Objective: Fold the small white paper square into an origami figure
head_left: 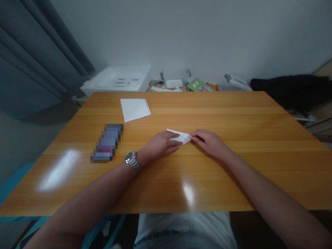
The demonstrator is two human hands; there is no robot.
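Note:
A small folded white paper (182, 136) lies near the middle of the wooden table (233, 145). My left hand (159, 145), with a metal watch on its wrist, rests flat on the paper's left part, fingers stretched over it. My right hand (209, 141) pinches the paper's right tip with its fingers pressed together. Much of the paper is hidden under my left fingers.
A loose white sheet (135, 109) with a perforated edge lies farther back on the left. A blurred dark flat object (107, 143) sits left of my left hand. Behind the table are a white box (118, 80), cables, a green packet and dark cloth (290, 86).

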